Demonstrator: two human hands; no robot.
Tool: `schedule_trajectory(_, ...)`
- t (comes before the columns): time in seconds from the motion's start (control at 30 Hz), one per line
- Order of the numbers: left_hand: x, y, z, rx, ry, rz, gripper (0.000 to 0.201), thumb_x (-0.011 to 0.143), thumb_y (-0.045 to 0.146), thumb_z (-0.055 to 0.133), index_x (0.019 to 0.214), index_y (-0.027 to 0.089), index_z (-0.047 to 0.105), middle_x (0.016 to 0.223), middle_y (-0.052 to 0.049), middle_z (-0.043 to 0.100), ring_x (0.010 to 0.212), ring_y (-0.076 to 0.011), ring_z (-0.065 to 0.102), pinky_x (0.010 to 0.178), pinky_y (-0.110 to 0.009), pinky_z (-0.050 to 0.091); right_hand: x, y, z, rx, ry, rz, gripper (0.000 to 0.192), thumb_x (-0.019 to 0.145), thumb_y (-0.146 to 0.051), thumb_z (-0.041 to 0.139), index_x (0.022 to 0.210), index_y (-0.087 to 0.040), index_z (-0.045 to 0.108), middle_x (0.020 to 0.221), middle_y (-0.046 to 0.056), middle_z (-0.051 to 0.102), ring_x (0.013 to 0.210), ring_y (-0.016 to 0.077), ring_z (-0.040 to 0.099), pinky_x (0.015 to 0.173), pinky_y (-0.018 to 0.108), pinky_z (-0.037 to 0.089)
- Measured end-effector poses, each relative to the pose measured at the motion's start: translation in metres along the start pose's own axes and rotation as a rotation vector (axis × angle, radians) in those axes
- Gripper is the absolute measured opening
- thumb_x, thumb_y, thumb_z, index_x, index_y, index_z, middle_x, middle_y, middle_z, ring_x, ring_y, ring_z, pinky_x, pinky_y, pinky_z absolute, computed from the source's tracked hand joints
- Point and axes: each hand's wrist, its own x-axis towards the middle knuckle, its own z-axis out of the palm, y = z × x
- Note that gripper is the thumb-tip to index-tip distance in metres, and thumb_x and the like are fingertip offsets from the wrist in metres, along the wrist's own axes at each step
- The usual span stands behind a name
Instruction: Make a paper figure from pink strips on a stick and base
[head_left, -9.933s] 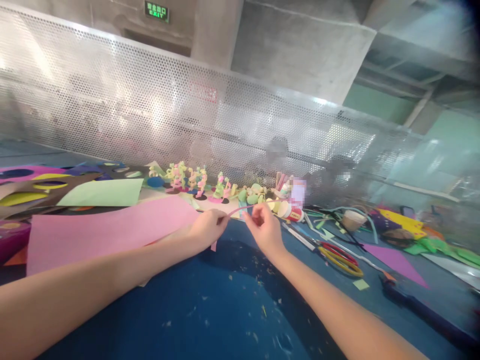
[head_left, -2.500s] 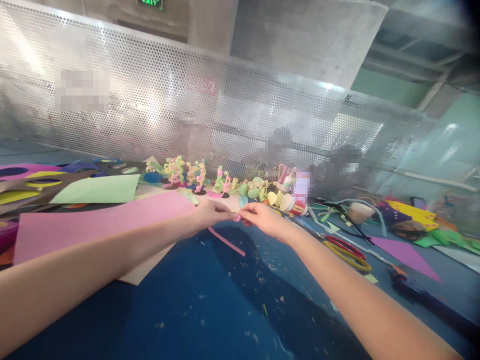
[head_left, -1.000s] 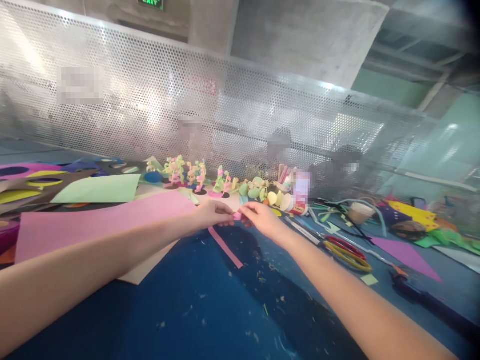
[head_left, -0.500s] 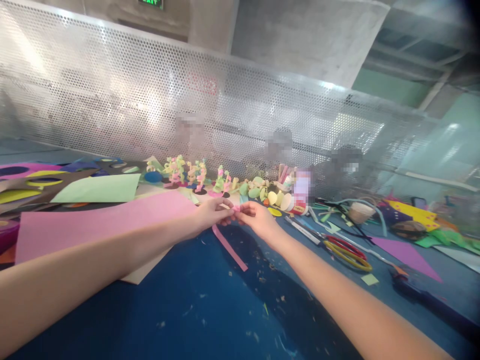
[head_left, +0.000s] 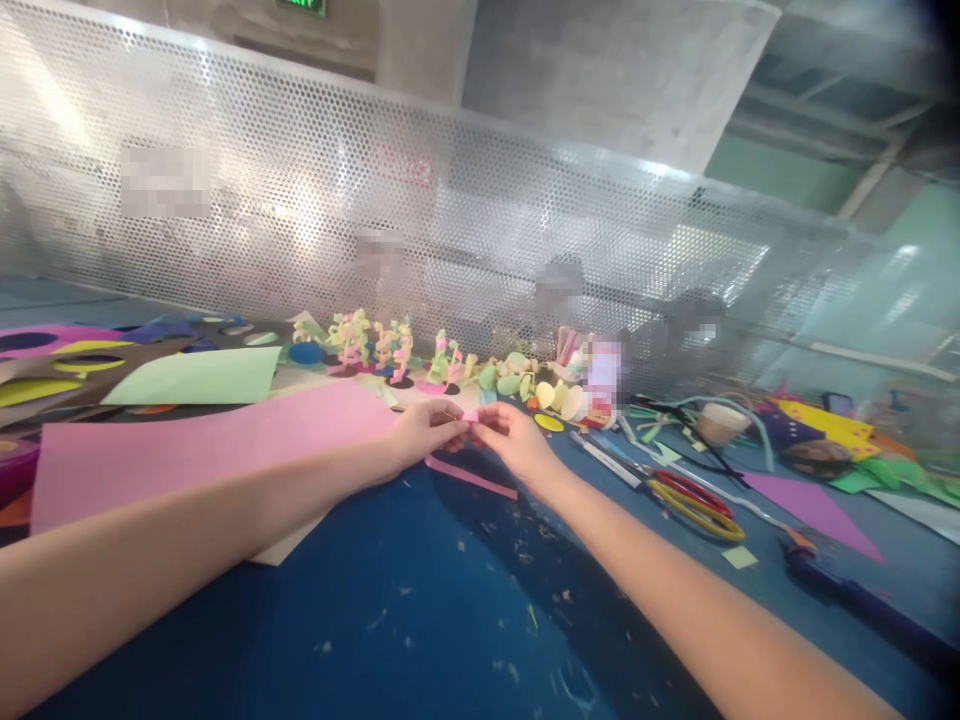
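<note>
My left hand (head_left: 424,432) and my right hand (head_left: 508,438) meet fingertip to fingertip above the blue table (head_left: 420,620). Both pinch the folded end of a narrow pink paper strip (head_left: 469,476), whose loose tail trails down to the right under my right wrist. A large pink paper sheet (head_left: 195,445) lies beneath my left forearm. Behind my hands stands a row of small folded paper figures (head_left: 382,352) in green, yellow and pink.
Red-and-yellow-handled scissors (head_left: 694,500) lie right of my right arm, past a ruler (head_left: 600,460). A light green sheet (head_left: 196,378) and cut coloured sheets (head_left: 67,362) lie at left. A perforated metal screen (head_left: 420,230) backs the table. Paper scraps and a purple triangle (head_left: 810,505) lie at right.
My fingers have kept working the strip's end. Its free tail has swung from pointing down toward me to lying flatter, out to the right.
</note>
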Motion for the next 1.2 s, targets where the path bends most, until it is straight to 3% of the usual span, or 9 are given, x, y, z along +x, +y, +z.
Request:
schedule_trajectory(0.3,0.000,-0.002,0.001,0.019,0.077,0.008,0.024,0.076,0.035,0.055,0.079,0.012,0.057,0.060,-0.001,0.058,0.058,-0.0111,0.056,0.060,-0.024,0.046,-0.004,0.003,0.004,-0.039,-0.021,-0.107,0.023,0.074,-0.028,0.058,0.092,-0.020,0.045,0.073,0.000,0.060,0.071,0.0145,0.061,0.072,0.031,0.049)
schedule_trajectory(0.5,-0.002,-0.002,0.000,-0.009,0.089,0.046,0.033,0.077,0.024,0.052,0.109,0.019,0.048,0.069,0.002,0.059,0.058,-0.0104,0.057,0.061,-0.026,0.048,-0.008,0.005,0.007,-0.137,0.005,-0.194,0.023,0.077,-0.026,0.055,0.095,-0.022,0.042,0.076,0.000,0.058,0.075,0.0161,0.060,0.072,0.033,0.049)
schedule_trajectory(0.67,-0.001,-0.003,0.000,0.010,0.076,0.037,0.019,0.075,0.026,0.053,0.089,0.015,0.060,0.076,-0.002,0.061,0.061,-0.0105,0.058,0.064,-0.026,0.048,-0.011,0.006,0.008,-0.187,-0.002,-0.229,0.021,0.079,-0.025,0.053,0.097,-0.023,0.043,0.079,0.001,0.059,0.077,0.0164,0.060,0.073,0.033,0.049)
schedule_trajectory(0.97,0.003,-0.014,-0.007,0.032,0.116,0.027,0.018,0.072,0.027,0.053,0.081,0.016,0.064,0.070,-0.001,0.062,0.063,-0.0132,0.058,0.064,-0.026,0.047,-0.016,-0.002,0.009,-0.339,-0.070,-0.340,0.027,0.083,-0.019,0.046,0.109,-0.026,0.044,0.083,0.001,0.059,0.078,0.0156,0.059,0.074,0.032,0.048)
schedule_trajectory(1.2,-0.002,-0.007,-0.005,0.062,0.094,0.046,0.021,0.071,0.034,0.058,0.082,0.015,0.057,0.059,0.001,0.059,0.054,-0.0117,0.055,0.056,-0.023,0.043,-0.012,0.003,0.006,-0.243,0.005,-0.248,0.028,0.081,-0.026,0.049,0.108,-0.024,0.041,0.079,0.000,0.056,0.076,0.0156,0.058,0.066,0.029,0.048)
